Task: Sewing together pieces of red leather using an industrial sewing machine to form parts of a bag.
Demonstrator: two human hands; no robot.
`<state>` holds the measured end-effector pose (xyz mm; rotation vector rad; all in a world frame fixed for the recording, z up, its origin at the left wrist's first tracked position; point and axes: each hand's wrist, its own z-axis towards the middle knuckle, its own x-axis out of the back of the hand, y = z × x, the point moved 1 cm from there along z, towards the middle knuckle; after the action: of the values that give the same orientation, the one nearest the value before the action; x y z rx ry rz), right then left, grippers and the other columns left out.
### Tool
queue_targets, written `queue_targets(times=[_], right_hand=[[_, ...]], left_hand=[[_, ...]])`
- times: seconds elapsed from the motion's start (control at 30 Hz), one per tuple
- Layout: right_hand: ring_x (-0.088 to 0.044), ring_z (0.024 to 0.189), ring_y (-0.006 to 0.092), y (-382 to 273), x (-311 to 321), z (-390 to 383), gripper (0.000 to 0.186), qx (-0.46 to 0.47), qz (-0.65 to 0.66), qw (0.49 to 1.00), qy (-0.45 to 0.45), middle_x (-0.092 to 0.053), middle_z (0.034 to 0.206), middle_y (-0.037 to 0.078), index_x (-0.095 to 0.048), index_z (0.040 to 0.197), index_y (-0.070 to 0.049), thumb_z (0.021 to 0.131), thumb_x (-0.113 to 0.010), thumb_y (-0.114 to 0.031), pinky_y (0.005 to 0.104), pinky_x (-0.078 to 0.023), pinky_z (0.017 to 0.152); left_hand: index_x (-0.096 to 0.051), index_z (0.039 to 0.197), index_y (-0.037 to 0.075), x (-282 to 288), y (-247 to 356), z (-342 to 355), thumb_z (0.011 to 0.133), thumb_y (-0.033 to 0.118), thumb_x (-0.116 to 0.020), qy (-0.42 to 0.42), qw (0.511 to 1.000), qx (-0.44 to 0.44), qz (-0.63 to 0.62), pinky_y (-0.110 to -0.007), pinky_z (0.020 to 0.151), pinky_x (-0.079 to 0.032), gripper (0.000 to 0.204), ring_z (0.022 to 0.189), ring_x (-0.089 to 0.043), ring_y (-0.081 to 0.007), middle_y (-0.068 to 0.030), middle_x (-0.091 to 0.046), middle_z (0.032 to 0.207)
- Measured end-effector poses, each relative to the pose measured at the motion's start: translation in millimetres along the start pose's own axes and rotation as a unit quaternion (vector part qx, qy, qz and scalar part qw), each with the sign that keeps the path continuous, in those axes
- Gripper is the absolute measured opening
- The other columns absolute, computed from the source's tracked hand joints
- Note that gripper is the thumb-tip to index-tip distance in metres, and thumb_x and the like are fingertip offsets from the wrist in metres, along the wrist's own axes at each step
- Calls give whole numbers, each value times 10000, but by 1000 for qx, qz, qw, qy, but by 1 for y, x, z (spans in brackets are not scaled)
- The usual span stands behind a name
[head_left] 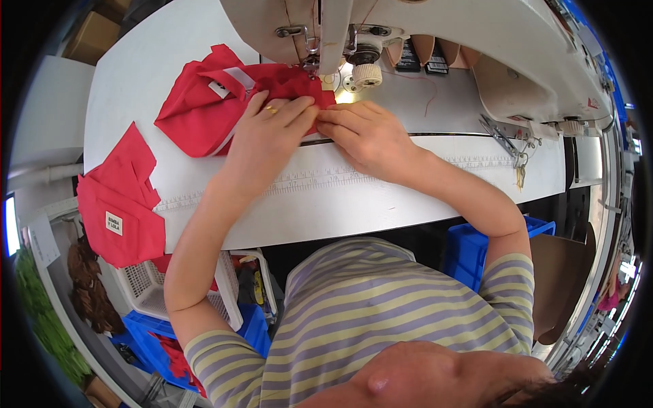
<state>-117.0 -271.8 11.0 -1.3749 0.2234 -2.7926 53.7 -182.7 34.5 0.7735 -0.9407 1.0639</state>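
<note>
A piece of red fabric (197, 112) with a white strip and a small label lies bunched on the sewing table, its right end under the needle area of a sewing machine (408, 20). My left hand (272, 129) lies over the fabric, fingers extended and pressing it down; a ring shows on one finger. Just right of it, my right hand (371, 136) has its fingers drawn together at the fabric's near right edge, pinching it beside the machine's lit work area. The fingertips of both hands nearly meet.
Another red fabric piece (122, 204) with a label hangs over the table's left edge. A printed ruler (313, 182) runs along the table front. Scissors (500, 136) and keys (521, 170) lie right. Below stand a white basket (146, 285) and blue bins (466, 255).
</note>
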Motion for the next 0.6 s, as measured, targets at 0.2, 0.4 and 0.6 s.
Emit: queue_targets(times=[0.2, 0.4, 0.6], right_hand=[[-582, 958, 213, 11, 10, 0, 258, -1, 51, 998, -42, -651, 1019, 48, -689, 926, -38, 670, -661, -57, 346, -471, 863], [-574, 959, 210, 22, 5, 2, 234, -14, 36, 998, -46, -648, 1010, 19, -689, 905, -77, 672, -680, -58, 351, -461, 870], [-577, 869, 216, 30, -1, 6, 224, -46, 4, 998, -40, -654, 944, 21, -678, 903, -98, 681, -687, -76, 357, -459, 807]], left_hand=[[-700, 1006, 94, -15, -16, -20, 745, 72, -661, 36, 991, 3, -125, -382, 869, -433, 266, 925, -595, -216, -31, -664, 1099], [-698, 1025, 90, -12, -23, -9, 767, 103, -659, 28, 992, -7, -122, -372, 888, -406, 261, 938, -568, -234, -31, -662, 1101], [-709, 957, 94, -20, -37, 4, 787, 109, -669, 60, 989, -15, -131, -366, 884, -412, 176, 953, -588, -212, -18, -671, 1062]])
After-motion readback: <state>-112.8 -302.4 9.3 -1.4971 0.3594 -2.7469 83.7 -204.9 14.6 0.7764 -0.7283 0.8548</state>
